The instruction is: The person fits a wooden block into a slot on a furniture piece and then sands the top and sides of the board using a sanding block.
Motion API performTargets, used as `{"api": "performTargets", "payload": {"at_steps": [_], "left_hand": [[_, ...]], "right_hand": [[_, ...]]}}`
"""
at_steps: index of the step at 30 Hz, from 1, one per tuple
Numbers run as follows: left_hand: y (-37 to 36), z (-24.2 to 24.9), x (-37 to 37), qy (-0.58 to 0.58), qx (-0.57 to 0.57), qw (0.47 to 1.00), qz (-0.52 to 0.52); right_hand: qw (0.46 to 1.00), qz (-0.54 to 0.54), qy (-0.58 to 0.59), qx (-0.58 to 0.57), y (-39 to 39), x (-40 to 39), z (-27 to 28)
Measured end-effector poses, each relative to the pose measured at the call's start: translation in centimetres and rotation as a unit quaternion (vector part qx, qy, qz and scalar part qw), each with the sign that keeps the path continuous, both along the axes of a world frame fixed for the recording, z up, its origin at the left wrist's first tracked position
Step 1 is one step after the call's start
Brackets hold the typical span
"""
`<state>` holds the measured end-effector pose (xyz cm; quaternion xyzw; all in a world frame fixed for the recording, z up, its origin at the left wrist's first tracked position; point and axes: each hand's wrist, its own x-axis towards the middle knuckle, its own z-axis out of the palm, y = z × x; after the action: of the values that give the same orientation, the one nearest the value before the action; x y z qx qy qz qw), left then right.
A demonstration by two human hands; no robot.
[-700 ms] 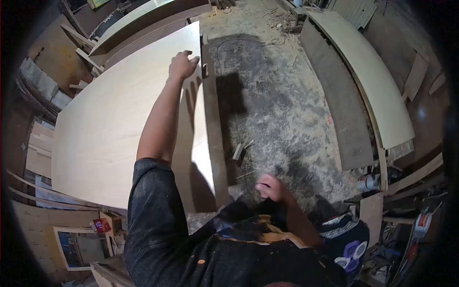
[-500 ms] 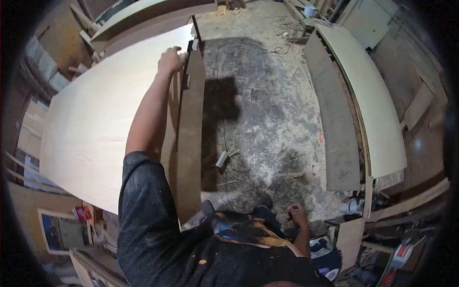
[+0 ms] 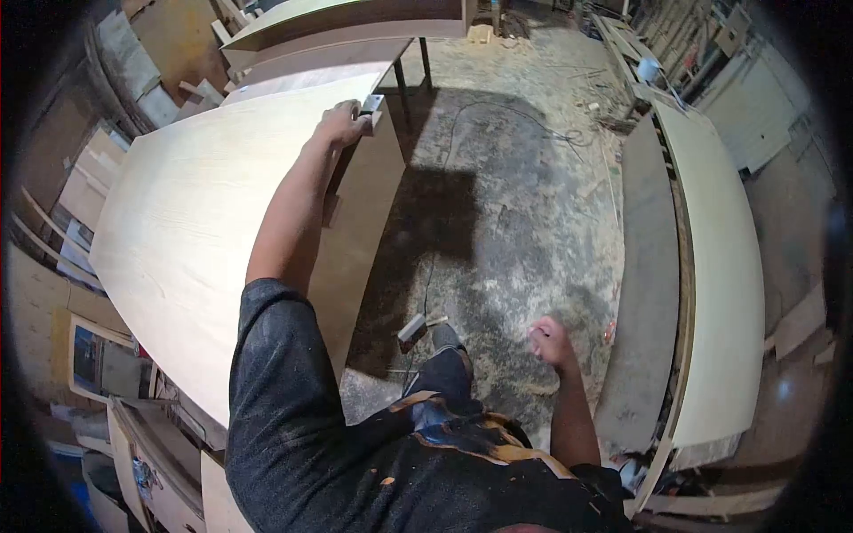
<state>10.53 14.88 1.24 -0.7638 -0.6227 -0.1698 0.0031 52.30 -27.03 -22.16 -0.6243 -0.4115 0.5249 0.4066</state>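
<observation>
My left hand [image 3: 342, 126] is closed over the right-hand edge of a large pale plywood sheet [image 3: 200, 204], near its far corner. Close by the fingers, a small light block [image 3: 372, 104] shows at that edge. Beneath the sheet, a brown side board [image 3: 378, 178] drops toward the floor. My right hand [image 3: 553, 343] hangs above the floor at my right, its fingers curled in, with nothing visible in them. How far the left fingers reach under the sheet is hidden.
At right stands another long pale panel [image 3: 720, 275] with a grey side board [image 3: 641, 284]. A dusty floor [image 3: 524, 240] runs between, crossed by a thin cable [image 3: 450, 133]. Near my foot lies a pale block [image 3: 411, 327]. Behind the sheet is a long wooden box [image 3: 355, 34].
My view has shifted, and more of the surface beyond the sheet shows. One foot has stepped forward beside the pale block. My right hand has risen forward; my left stays at the sheet's edge.
</observation>
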Motion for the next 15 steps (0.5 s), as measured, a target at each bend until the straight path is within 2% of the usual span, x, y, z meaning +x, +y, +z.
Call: {"api": "performTargets", "payload": {"at_steps": [2,3,4,5,6,7,10,12,13,15], "left_hand": [[1.0,0.0,0.3,-0.120,-0.225,0.964,-0.074],[1.4,-1.1,0.7,-0.118,-0.211,0.967,-0.073],[0.7,-1.8,1.2,0.014,-0.074,0.994,-0.080],[0.2,-2.7,1.2,0.021,0.002,0.996,-0.088],[-0.2,-3.5,1.1,0.031,0.074,0.992,-0.095],[-0.3,-3.3,1.3,0.027,0.072,0.994,-0.083],[-0.1,-1.5,1.7,0.002,0.025,0.996,-0.086],[0.3,-0.6,2.0,-0.061,-0.006,0.994,-0.094],[0.6,-0.8,1.9,-0.057,0.008,0.994,-0.097],[1.0,0.1,1.6,-0.059,-0.028,0.995,-0.074]], "right_hand": [[0.996,0.075,-0.042,0.004,3.5,-1.2,-0.2],[0.995,0.091,-0.046,-0.011,4.9,-1.4,-0.5],[0.993,0.106,-0.050,-0.025,6.1,-1.3,-1.1],[0.991,0.117,-0.055,-0.028,7.2,-1.1,-2.0],[0.991,0.113,-0.004,-0.073,7.9,-0.8,-3.4],[0.986,0.109,0.046,-0.115,9.6,-0.6,-3.5],[0.980,0.128,0.033,-0.149,14.7,0.1,-2.7],[0.976,0.186,0.001,-0.115,19.7,0.1,-1.5],[0.972,0.208,-0.024,-0.109,22.6,-0.6,-0.9],[0.967,0.254,0.014,-0.026,31.7,-2.6,0.6]]}}
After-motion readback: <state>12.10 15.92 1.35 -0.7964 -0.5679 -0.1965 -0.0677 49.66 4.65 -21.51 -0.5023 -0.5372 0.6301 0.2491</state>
